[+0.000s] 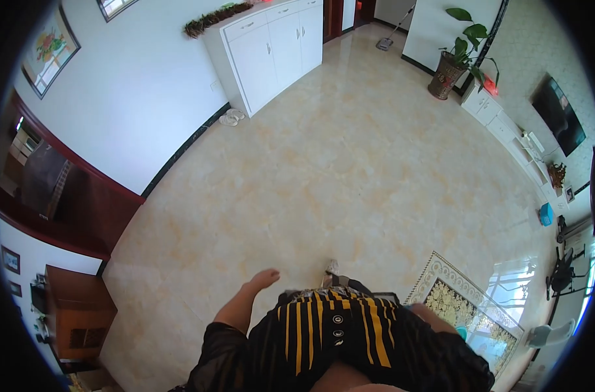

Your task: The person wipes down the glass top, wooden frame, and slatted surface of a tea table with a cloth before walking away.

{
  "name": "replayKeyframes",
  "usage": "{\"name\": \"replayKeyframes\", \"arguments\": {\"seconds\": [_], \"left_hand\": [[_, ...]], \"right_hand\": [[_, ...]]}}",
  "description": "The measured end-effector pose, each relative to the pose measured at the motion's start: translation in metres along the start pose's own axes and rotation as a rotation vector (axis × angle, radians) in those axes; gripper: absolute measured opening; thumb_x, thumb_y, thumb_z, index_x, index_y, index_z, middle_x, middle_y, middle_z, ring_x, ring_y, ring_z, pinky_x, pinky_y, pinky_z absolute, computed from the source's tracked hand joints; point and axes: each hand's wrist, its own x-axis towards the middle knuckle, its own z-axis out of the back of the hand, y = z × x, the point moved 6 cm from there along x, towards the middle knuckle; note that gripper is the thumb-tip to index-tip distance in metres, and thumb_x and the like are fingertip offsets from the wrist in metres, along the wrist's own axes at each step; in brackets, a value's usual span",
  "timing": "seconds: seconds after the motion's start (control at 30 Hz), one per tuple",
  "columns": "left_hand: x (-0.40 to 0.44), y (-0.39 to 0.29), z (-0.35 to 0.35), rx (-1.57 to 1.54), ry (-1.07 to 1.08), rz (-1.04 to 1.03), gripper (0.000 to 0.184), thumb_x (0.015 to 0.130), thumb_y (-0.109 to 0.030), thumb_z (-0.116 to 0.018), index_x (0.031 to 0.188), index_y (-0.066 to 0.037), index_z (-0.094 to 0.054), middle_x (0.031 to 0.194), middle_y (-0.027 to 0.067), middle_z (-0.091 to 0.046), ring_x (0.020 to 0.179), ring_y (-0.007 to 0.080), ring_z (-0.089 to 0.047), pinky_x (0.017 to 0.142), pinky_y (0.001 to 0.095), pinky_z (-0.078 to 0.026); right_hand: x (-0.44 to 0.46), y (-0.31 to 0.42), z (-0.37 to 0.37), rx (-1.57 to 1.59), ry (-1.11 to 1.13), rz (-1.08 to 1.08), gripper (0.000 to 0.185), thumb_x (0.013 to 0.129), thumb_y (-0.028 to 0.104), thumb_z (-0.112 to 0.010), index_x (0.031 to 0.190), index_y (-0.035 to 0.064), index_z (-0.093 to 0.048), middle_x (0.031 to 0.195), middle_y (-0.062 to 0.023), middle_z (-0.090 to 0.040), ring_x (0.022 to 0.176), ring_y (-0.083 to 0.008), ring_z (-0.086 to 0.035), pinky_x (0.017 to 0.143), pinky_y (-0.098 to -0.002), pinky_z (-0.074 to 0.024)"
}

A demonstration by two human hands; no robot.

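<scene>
My left hand hangs over the tiled floor, in front of and to the left of my body; it touches nothing, and its fingers look held together, too small to make out clearly. My right hand is mostly hidden beside my black and yellow striped clothing; only the forearm shows, near the patterned rug. One of my feet shows below the clothing, on the floor.
A white cabinet stands ahead-left, with shoes at its base. Ahead-right are a potted plant and a low white TV unit. A brown wooden cabinet is at left, a white chair at lower right.
</scene>
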Motion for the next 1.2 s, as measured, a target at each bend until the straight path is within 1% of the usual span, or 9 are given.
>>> {"name": "replayKeyframes", "arguments": {"seconds": [0.03, 0.2, 0.27, 0.33, 0.5, 0.63, 0.83, 1.07, 1.2], "left_hand": [[-0.01, 0.013, -0.008, -0.009, 0.049, 0.075, 0.047, 0.084, -0.039, -0.055, 0.112, -0.003, -0.062, 0.107, 0.0188, -0.064, 0.103, 0.0339, -0.06, 0.09, 0.0415, -0.046], [-0.031, 0.054, -0.05, -0.452, 0.069, 0.519, 0.044, 0.08, -0.037, -0.06, 0.101, 0.001, -0.066, 0.092, 0.0203, -0.067, 0.088, 0.03, -0.064, 0.081, 0.0381, -0.048], [0.007, 0.092, -0.099, -0.775, -0.088, 0.195, 0.043, 0.084, -0.032, -0.06, 0.109, 0.002, -0.062, 0.101, 0.018, -0.066, 0.094, 0.0283, -0.063, 0.084, 0.0359, -0.047], [-0.025, 0.094, -0.072, -0.749, -0.107, 0.215, 0.043, 0.084, -0.031, -0.06, 0.111, 0.002, -0.061, 0.103, 0.017, -0.066, 0.095, 0.027, -0.062, 0.084, 0.0354, -0.047], [0.084, 0.012, 0.149, -0.749, -0.129, 0.401, 0.042, 0.086, -0.026, -0.058, 0.118, 0.001, -0.057, 0.109, 0.0134, -0.065, 0.098, 0.0211, -0.061, 0.086, 0.0321, -0.047], [0.188, 0.035, 0.29, -0.6, -0.313, 0.238, 0.04, 0.089, -0.028, -0.054, 0.116, 0.002, -0.057, 0.093, 0.0109, -0.066, 0.08, 0.0186, -0.062, 0.077, 0.0317, -0.049], [0.344, -0.027, 0.496, -0.033, -0.337, -0.078, 0.034, 0.089, -0.026, -0.056, 0.112, -0.001, -0.059, 0.102, 0.0146, -0.065, 0.095, 0.0238, -0.062, 0.083, 0.0348, -0.048], [0.486, -0.1, 0.588, -0.174, -0.343, -0.22, 0.034, 0.088, -0.029, -0.055, 0.11, -0.002, -0.06, 0.101, 0.0163, -0.064, 0.094, 0.0279, -0.062, 0.083, 0.0357, -0.048], [0.529, -0.062, 0.581, -0.217, -0.173, 0.007, 0.041, 0.087, -0.032, -0.057, 0.117, -0.004, -0.059, 0.105, 0.0164, -0.065, 0.098, 0.0284, -0.062, 0.087, 0.0359, -0.048]], "right_hand": [[0.009, 0.025, 0.058, -0.06, 0.025, -0.255, 0.053, 0.064, 0.049, -0.069, 0.089, 0.003, -0.071, 0.086, -0.0144, -0.069, 0.082, -0.0261, -0.066, 0.074, -0.0386, -0.0517], [0.089, 0.165, 0.292, 0.103, -0.254, -0.049, 0.057, 0.062, 0.038, -0.07, 0.105, 0.0011, -0.063, 0.097, -0.0191, -0.066, 0.087, -0.0312, -0.065, 0.074, -0.041, -0.0512], [0.135, 0.219, 0.355, 0.089, -0.335, 0.046, 0.056, 0.064, 0.036, -0.07, 0.106, 0.0002, -0.06, 0.095, -0.0196, -0.066, 0.086, -0.0306, -0.065, 0.073, -0.0397, -0.0511], [0.15, 0.299, 0.404, 0.134, -0.365, 0.085, 0.052, 0.068, 0.033, -0.069, 0.107, -0.0001, -0.059, 0.095, -0.0182, -0.066, 0.085, -0.0288, -0.065, 0.073, -0.0376, -0.0511], [0.239, 0.365, 0.43, 0.316, -0.322, 0.169, 0.044, 0.071, 0.025, -0.069, 0.108, 0.0014, -0.059, 0.094, -0.0131, -0.066, 0.084, -0.0234, -0.063, 0.073, -0.0353, -0.0507], [0.276, 0.344, 0.4, 0.207, -0.146, -0.032, 0.052, 0.067, 0.027, -0.073, 0.111, 0.0021, -0.061, 0.1, -0.0144, -0.065, 0.093, -0.0257, -0.061, 0.08, -0.0377, -0.0486], [0.266, 0.367, 0.386, 0.345, -0.029, -0.1, 0.04, 0.065, 0.026, -0.07, 0.096, 0.0018, -0.068, 0.084, -0.0134, -0.067, 0.077, -0.0236, -0.063, 0.069, -0.037, -0.05], [0.338, 0.37, 0.509, 0.224, 0.016, -0.015, 0.039, 0.065, 0.026, -0.071, 0.095, 0.0013, -0.069, 0.084, -0.0132, -0.068, 0.077, -0.0228, -0.064, 0.07, -0.0372, -0.0503], [0.404, 0.397, 0.604, 0.152, 0.037, 0.09, 0.039, 0.065, 0.026, -0.072, 0.094, 0.0011, -0.069, 0.084, -0.0131, -0.068, 0.077, -0.0223, -0.064, 0.07, -0.0373, -0.0505]]}}
